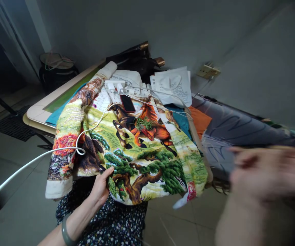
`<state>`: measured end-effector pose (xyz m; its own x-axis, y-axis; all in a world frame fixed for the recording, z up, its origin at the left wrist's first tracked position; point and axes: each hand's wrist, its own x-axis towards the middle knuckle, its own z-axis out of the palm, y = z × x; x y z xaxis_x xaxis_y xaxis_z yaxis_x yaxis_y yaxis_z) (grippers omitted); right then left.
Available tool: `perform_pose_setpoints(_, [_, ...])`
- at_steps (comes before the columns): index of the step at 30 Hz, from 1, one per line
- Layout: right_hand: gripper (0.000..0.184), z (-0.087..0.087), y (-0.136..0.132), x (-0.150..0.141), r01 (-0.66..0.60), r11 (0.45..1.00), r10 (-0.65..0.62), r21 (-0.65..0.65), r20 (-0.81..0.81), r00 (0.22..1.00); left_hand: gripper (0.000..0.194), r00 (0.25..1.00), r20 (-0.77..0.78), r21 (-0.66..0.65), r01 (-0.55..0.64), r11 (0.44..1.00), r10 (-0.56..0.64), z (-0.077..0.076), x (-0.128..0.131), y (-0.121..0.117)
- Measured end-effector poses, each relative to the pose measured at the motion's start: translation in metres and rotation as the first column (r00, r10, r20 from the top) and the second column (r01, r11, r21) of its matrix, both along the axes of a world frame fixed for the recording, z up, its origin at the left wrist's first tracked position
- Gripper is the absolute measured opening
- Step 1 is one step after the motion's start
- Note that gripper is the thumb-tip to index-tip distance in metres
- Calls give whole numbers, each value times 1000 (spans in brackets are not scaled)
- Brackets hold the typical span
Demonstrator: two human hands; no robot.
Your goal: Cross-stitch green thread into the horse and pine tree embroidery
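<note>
A large cross-stitch cloth [137, 150] with horses and green pine trees lies over the table and hangs toward my lap. My left hand [100, 188] grips its lower edge, thumb on top and fingers tucked under the fabric. A bracelet sits on that wrist. My right hand [267, 174] is raised at the right, off the cloth, and is smeared by motion; its fingers look stretched out toward the left. A tuft of green thread [143, 123] rests on the horse picture.
A phone [127, 103] and a white power strip [114, 84] with chargers lie on the cloth's far part. A white cable [34, 160] runs off to the left. A white paper bag [173, 85] lies behind. Bedding [239, 130] is at right, a wall socket [209, 71] above it.
</note>
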<state>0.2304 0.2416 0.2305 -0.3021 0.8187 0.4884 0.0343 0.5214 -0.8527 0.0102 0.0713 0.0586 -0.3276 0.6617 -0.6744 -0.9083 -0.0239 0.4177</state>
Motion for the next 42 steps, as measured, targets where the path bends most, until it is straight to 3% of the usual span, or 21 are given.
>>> perform_pose_setpoints(2, [12, -19, -9, -17, 85, 996, -84, 16, -79, 993, 19, 1000, 3, -8, -7, 1000, 7, 2, 1, 0])
perform_pose_setpoints(4, [7, -50, -31, -40, -68, 981, 83, -180, 72, 994, 19, 1000, 7, -16, -16, 1000, 16, 4, 1, -1])
perform_pose_setpoints(6, [10, -82, -56, -62, -199, 927, 274, -319, 213, 938, 20, 1000, 13, -15, -22, 1000, 22, 5, 2, -2])
perform_pose_setpoints(8, [16, -105, -77, -80, -258, 908, 371, -330, 347, 861, 20, 999, 20, -11, -31, 999, 31, 6, 2, -2])
perform_pose_setpoints(10, [21, -116, -89, -91, -271, 927, 366, -260, 469, 804, 18, 999, 23, -12, -37, 999, 37, 7, 2, -3])
perform_pose_setpoints(16, [25, -123, -96, -102, -249, 959, 280, -133, 576, 768, 14, 997, 44, -5, -68, 998, 69, 7, 3, -4])
perform_pose_setpoints(22, [27, -129, -97, -108, -226, 968, 245, -110, 607, 756, 12, 996, 57, 2, -74, 997, 73, 7, 4, -5])
perform_pose_setpoints(42, [25, -122, -98, -115, -190, 978, 191, -82, 714, 674, 13, 997, 42, -4, -66, 998, 67, 8, 4, -5])
